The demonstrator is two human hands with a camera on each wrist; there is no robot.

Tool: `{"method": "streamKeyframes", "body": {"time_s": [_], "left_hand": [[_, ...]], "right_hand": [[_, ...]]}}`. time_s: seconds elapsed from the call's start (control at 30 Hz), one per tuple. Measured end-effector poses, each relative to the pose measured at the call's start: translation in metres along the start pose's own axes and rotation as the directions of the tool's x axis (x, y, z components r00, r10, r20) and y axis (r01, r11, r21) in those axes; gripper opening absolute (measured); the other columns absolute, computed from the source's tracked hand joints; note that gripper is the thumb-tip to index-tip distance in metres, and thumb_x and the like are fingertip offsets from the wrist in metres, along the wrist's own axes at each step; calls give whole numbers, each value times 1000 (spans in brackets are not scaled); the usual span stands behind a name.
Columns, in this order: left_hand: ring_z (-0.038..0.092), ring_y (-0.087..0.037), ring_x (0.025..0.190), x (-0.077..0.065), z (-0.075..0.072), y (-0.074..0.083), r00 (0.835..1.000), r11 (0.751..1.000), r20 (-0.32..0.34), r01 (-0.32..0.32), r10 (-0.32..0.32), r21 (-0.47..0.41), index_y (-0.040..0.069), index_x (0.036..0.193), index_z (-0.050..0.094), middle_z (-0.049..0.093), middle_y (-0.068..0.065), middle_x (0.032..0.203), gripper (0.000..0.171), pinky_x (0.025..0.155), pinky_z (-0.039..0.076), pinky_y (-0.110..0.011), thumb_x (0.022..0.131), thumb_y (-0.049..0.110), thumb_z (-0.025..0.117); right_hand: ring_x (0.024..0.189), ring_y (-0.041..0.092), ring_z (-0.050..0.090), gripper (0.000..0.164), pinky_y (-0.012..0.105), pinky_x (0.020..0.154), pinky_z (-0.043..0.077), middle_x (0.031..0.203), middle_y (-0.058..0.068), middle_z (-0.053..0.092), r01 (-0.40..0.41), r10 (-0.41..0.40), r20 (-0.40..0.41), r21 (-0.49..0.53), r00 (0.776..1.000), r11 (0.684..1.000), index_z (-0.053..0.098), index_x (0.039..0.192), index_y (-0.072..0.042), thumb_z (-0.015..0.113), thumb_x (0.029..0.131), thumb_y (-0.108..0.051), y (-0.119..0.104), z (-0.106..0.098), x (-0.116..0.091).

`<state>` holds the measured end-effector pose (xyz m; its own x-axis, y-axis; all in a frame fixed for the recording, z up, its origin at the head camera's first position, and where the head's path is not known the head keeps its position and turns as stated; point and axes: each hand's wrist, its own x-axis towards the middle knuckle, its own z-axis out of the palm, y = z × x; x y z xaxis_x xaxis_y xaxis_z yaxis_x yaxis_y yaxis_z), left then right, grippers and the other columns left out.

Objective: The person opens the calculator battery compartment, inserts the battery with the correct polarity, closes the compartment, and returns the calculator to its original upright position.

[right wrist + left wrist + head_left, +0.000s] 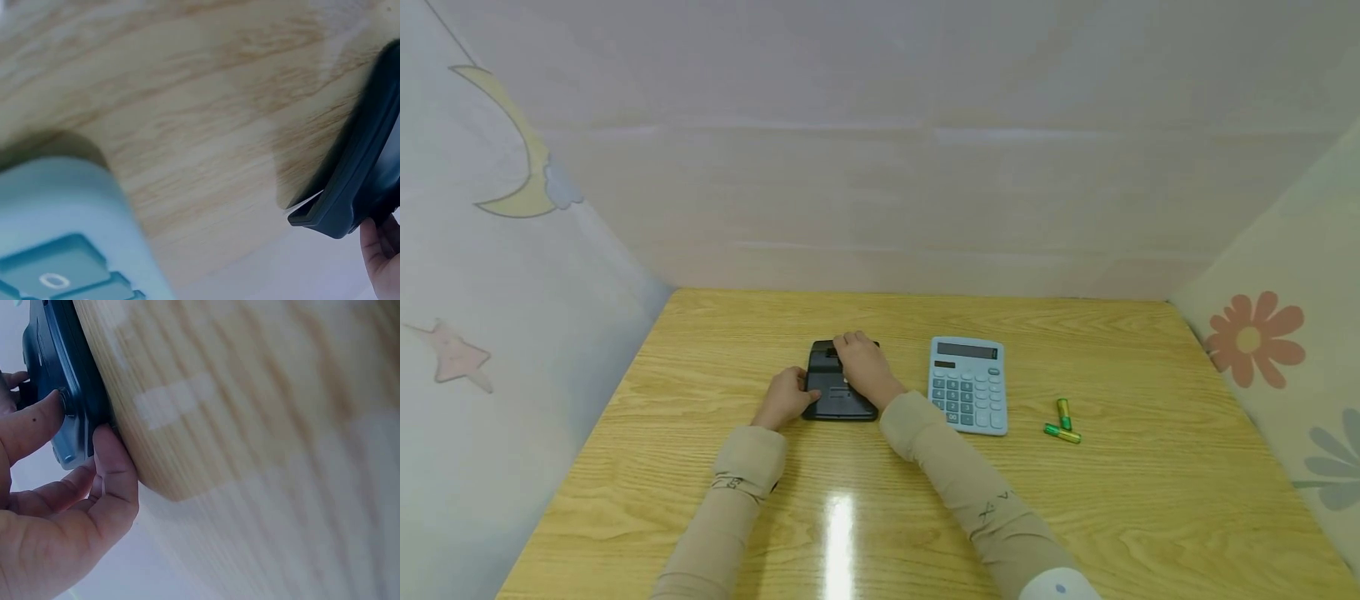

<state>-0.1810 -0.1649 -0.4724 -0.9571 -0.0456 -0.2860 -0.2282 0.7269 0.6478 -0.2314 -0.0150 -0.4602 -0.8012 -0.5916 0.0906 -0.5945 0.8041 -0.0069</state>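
A black device, which looks like a calculator lying face down, is on the wooden table. My left hand grips its left edge. In the left wrist view the thumb presses the upper side and the other fingers lie at the device's edge by the tabletop. My right hand rests over the upper right part of the device, beside a dark recess; its fingertips and anything under them are hidden. In the right wrist view the black device appears at the right, with part of a hand at its edge.
Right of the device lies a light blue calculator, keys up. Two green and yellow batteries lie farther right on the wooden table. Pale cloth walls with printed shapes enclose the back and sides.
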Motion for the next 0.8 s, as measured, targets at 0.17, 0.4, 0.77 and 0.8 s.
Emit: {"method": "streamKeyframes", "body": {"time_s": [0.17, 0.4, 0.77, 0.8], "left_hand": [[55, -34, 96, -1, 0, 1, 1000, 1000, 0, -3, 3, -3, -12, 122, 47, 55, -24, 106, 48, 77, 47, -42, 85, 14, 64], [55, -33, 98, -1, 0, 4, 1000, 1000, -6, 12, -12, -7, -11, 121, 48, 56, -24, 107, 46, 79, 46, -42, 85, 13, 64], [55, -34, 99, -2, 0, 5, 1000, 1000, -16, 11, -11, -14, -12, 119, 49, 56, -25, 109, 45, 79, 47, -43, 84, 12, 65], [55, -35, 99, -2, 0, 4, 1000, 1000, -20, 4, -4, -10, -12, 119, 49, 56, -25, 108, 45, 79, 47, -43, 84, 12, 65]], "right_hand": [[106, 22, 52, 37, 28, 83, 47, 114, 10, 55, -8, 8, -11, -1, 1000, 1000, 51, 123, -6, 59, 88, -15, 0, 0, 1], [106, 21, 51, 37, 28, 84, 46, 114, 9, 55, -40, 40, 39, 5, 998, 999, 54, 122, -7, 63, 87, -14, 2, 3, 3], [98, 21, 57, 27, 29, 80, 48, 105, 9, 61, -91, 105, -74, 167, 992, 982, 63, 112, -5, 57, 85, -2, 10, 7, 5], [96, 21, 57, 26, 29, 80, 48, 103, 9, 62, -88, 104, -87, 176, 991, 981, 64, 110, -5, 57, 85, -1, 10, 6, 5]]}}
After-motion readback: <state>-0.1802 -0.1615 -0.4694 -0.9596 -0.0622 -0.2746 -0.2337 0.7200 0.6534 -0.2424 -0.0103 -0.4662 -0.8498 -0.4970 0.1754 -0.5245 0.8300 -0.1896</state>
